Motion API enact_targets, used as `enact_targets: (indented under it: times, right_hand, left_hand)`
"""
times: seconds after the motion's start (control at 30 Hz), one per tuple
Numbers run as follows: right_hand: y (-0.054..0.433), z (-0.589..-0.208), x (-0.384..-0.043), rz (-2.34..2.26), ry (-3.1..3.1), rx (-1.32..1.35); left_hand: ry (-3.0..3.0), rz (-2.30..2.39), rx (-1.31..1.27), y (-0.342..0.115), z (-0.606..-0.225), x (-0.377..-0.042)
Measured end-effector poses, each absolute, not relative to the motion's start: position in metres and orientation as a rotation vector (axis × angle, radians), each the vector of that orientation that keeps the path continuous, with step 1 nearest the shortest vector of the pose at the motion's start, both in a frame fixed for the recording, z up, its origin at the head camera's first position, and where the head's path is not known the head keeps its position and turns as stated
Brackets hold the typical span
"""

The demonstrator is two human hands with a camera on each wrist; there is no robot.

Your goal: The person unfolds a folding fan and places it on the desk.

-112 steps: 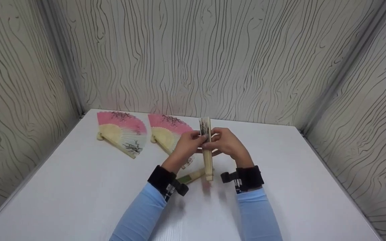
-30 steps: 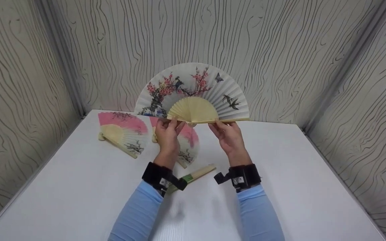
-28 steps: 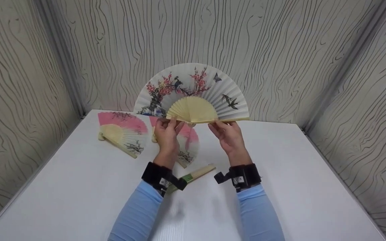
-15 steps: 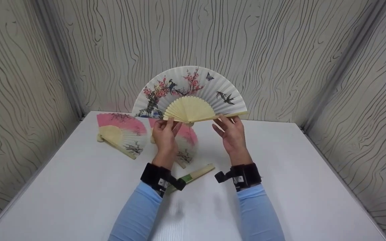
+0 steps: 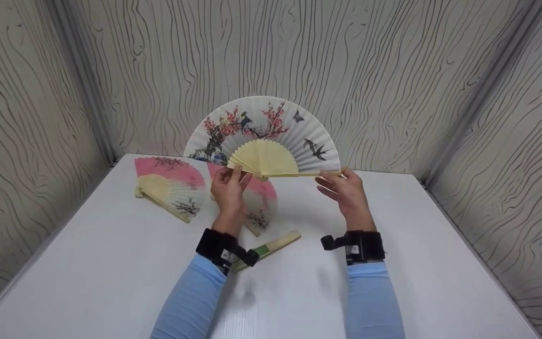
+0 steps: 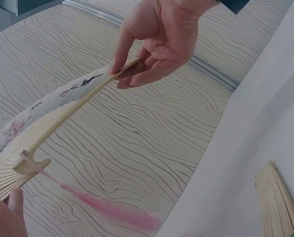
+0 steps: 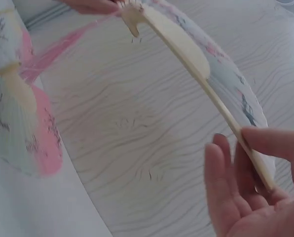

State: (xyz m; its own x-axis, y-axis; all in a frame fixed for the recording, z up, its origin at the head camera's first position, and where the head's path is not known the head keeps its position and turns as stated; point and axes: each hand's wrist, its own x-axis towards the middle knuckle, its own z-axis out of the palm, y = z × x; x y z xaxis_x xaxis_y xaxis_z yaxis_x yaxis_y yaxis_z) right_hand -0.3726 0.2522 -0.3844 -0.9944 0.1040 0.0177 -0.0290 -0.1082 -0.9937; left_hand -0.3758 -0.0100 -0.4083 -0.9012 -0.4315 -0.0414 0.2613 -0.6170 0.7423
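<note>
Around your work, two open pink fans lie on the tabletop (image 5: 412, 226): the left pink fan (image 5: 170, 188) is in full sight, while the second pink fan (image 5: 264, 202) sits partly hidden behind your left hand (image 5: 231, 190) and under the view of the raised white fan. Nearer you, a folded fan (image 5: 273, 245) with a green band lies aslant between your forearms, its lower end covered by your black left wristband (image 5: 217, 247). A pink tassel (image 6: 107, 207) hangs from the white fan's pivot. The tabletop's back edge runs along the back wall (image 5: 275, 52), behind the white fan; to your right, tabletop stretches from your right hand (image 5: 350, 190) to the side edge by the right wall (image 5: 520, 155). The white fan (image 5: 261, 134), printed with blossom and birds, is spread wide and held up over the tabletop. Your left hand pinches it beside the pivot, thumb in front; your right hand pinches the outer end of the right stick, its other fingers loosely extended. Half a second ago your right hand gripped farther in; now it is nearer the tip, and that side sits lower. In the earliest view this fan was folded; the pink fans have stayed put.
</note>
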Motion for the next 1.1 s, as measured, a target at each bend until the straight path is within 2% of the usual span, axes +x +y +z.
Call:
enact_targets:
  times: [0.3, 0.57, 0.7, 0.8, 1.1]
  right_hand:
    - [0.285, -0.393, -0.367, 1.745, -2.701, -0.068]
    - [0.291, -0.390, -0.368, 1.621, -2.764, -0.150]
    - [0.298, -0.392, -0.366, 1.600, -2.826, -0.151]
    - [0.306, -0.395, -0.363, 1.570, -2.908, -0.164]
    - [0.330, -0.410, -0.354, 1.576, -3.086, -0.164]
  left_hand:
    - [-1.190, -2.501, 0.317, -0.013, -0.413, -0.374]
    - [-1.318, -2.422, 0.214, -0.003, -0.395, -0.367]
    - [-1.361, -2.383, 0.244, 0.003, -0.395, -0.370]
    - [-1.403, -2.373, 0.275, 0.009, -0.394, -0.382]
    - [-1.713, -2.289, 0.292, 0.045, -0.402, -0.444]
